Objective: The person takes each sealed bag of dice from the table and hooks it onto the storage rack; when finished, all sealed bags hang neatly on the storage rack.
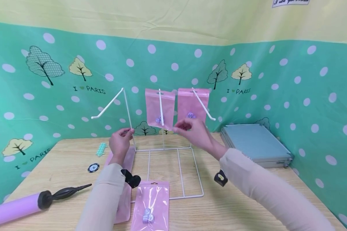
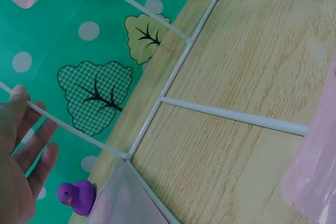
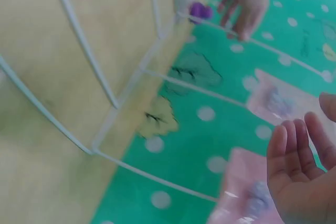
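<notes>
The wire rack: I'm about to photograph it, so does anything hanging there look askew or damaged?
Slightly askew: the middle pink bag hangs with its top edge sloping down to the right, while the right pink bag looks level. No damage shows.

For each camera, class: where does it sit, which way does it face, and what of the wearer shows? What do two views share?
Head: on the person's head, facing forward and down at the white wire rack and hanging pink pouches; both pale sleeves, left hand and right hand show.
Left wrist: worn there, facing the rack's base and the post that the left hand pinches; only that hand shows.
Right wrist: worn there, facing the rack and pouches; right hand near, left hand farther off.
Shared: both wrist views catch the purple toy duck, blurred in the right.
</notes>
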The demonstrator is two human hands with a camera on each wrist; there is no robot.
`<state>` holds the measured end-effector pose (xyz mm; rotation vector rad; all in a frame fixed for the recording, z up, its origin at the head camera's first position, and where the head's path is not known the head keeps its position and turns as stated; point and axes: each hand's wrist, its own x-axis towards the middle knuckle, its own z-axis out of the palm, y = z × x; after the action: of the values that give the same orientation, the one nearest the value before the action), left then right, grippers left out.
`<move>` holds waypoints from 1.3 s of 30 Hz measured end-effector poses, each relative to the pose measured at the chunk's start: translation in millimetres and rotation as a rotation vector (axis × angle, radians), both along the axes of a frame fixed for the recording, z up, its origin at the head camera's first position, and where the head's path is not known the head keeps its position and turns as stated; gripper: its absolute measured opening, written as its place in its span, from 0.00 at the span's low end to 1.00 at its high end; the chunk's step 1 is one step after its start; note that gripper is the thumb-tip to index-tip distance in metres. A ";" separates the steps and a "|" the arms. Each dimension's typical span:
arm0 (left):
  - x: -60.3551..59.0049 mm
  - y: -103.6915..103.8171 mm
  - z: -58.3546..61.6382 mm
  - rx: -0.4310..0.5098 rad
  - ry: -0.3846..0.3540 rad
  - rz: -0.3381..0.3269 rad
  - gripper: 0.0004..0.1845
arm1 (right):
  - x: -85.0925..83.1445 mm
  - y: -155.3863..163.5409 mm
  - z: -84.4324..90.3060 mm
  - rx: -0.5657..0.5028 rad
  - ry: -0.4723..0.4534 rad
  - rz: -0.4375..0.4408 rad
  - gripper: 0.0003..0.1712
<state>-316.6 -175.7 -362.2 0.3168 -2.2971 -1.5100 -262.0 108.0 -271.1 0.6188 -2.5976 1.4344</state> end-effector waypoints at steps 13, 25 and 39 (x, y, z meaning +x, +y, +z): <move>1.5 0.0 -0.7 0.010 0.007 0.000 0.17 | 37.2 -9.5 -76.4 0.143 -0.123 0.226 0.19; 1.2 -0.5 -2.2 0.013 0.013 -0.004 0.17 | 58.4 -24.2 -119.7 0.277 -0.136 0.260 0.25; 1.5 -0.2 -1.8 0.012 0.004 -0.007 0.17 | 65.2 -40.1 -125.3 0.570 -0.006 0.162 0.34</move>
<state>-315.1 -175.9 -363.9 0.3095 -2.2892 -1.5268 -196.8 67.9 -396.3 0.8965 -3.0242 0.7009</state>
